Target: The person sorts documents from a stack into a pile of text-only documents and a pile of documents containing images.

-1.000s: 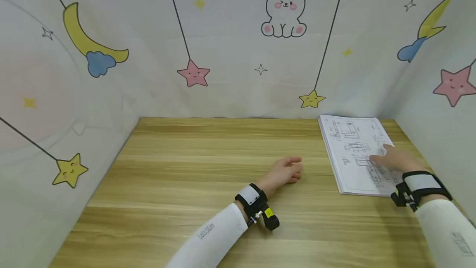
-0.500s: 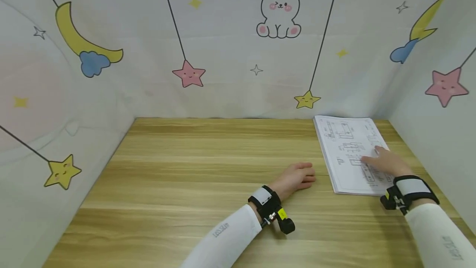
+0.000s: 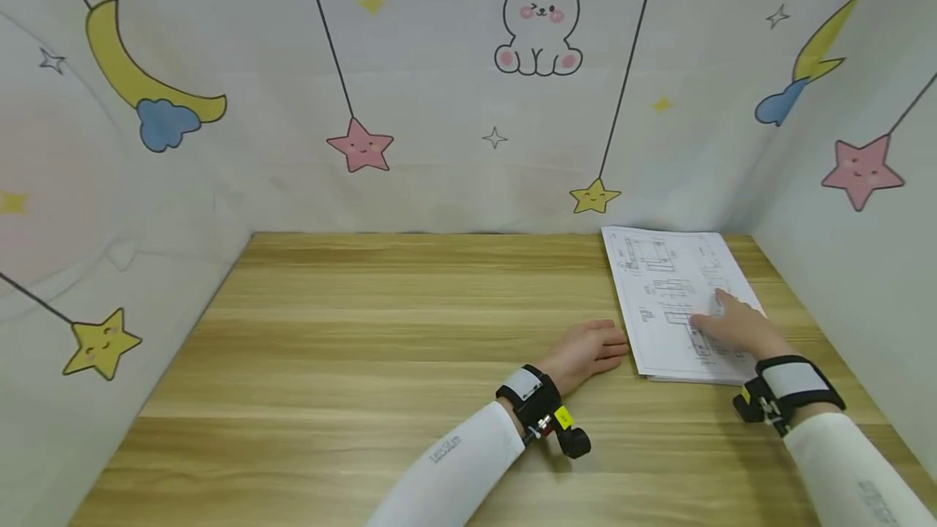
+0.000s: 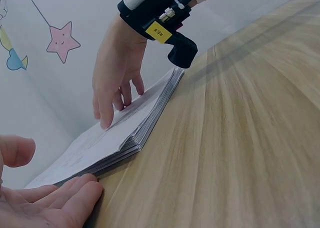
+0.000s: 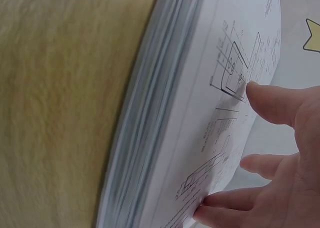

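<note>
A thick stack of white paper sheets printed with line drawings (image 3: 662, 352) lies at the back right of the table. On its top sheet rest the fingertips of my right hand (image 3: 743, 328), spread and fairly straight, as the right wrist view also shows (image 5: 280, 173). The top sheet sits slightly left of the sheets below, whose edges show at the front and in the left wrist view. My left hand (image 3: 586, 352) lies low with extended fingers, fingertips right at the stack's left edge. In the left wrist view its thumb (image 4: 17, 150) is held apart above the fingers.
The wood-grain table (image 3: 366, 332) spreads to the left and front. A pale cloth wall with a printed rabbit (image 3: 542, 15), stars and a moon rises behind and on both sides. The right wall (image 3: 871, 283) stands close beyond the right arm.
My left hand has moved right and lowered to the stack's left edge, its fingers straightening. My right hand has stayed on the stack, and the top sheet has shifted slightly left.
</note>
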Demonstrator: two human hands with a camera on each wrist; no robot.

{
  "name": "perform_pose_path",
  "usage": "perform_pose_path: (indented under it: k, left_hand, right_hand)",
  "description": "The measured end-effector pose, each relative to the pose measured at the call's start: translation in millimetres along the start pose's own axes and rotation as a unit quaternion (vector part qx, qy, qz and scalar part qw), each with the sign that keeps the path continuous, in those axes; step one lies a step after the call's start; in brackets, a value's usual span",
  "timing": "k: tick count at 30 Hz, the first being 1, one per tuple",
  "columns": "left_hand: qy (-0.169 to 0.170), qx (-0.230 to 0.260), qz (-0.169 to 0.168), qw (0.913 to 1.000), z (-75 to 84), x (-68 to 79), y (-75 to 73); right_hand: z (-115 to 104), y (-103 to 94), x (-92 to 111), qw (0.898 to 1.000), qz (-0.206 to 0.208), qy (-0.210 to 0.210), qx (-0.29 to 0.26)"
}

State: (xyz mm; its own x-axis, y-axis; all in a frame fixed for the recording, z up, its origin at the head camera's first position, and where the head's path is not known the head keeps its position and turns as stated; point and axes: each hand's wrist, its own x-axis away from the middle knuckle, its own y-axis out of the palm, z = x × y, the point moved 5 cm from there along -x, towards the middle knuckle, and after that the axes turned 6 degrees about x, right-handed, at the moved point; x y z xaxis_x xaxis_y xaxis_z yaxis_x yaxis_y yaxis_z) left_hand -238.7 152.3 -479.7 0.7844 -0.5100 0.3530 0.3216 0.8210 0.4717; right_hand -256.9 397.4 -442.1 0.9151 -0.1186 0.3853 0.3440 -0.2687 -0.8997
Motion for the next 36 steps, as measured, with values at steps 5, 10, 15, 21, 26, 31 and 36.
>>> perform_pose_path:
  k: [5, 10, 15, 21, 26, 31, 36]
  left_hand:
    - [0.008, -0.008, 0.029, 0.9995, -2.0, -5.7, 1.8]
    - [0.038, -0.041, 0.046, 0.9974, 4.1, -8.1, 1.4]
    - [0.076, -0.08, 0.069, 0.9915, 10.9, -6.3, -8.8]
    - [0.094, -0.105, 0.078, 0.987, 14.0, -3.4, -18.7]
    - [0.093, -0.113, 0.104, 0.9838, 15.7, -1.0, -24.9]
    - [0.093, -0.119, 0.113, 0.982, 21.8, 4.0, -32.2]
    - [0.101, -0.125, 0.104, 0.9815, 33.0, 15.2, -43.1]
  right_hand:
    - [-7.9, 4.3, -0.7, 1.0, 0.028, 0.0, -0.008]
    - [-19.6, 7.8, -1.2, 0.998, 0.057, -0.019, -0.035]
    - [-40.5, 11.0, 3.7, 0.995, 0.059, -0.045, -0.067]
    - [-57.8, 14.4, 10.7, 0.992, 0.056, -0.055, -0.097]
    - [-59.5, 15.4, 10.8, 0.989, 0.051, -0.045, -0.131]
    - [-55.4, 13.0, 12.1, 0.98, 0.053, -0.037, -0.187]
    - [-57.9, 11.5, 14.9, 0.965, 0.059, -0.032, -0.253]
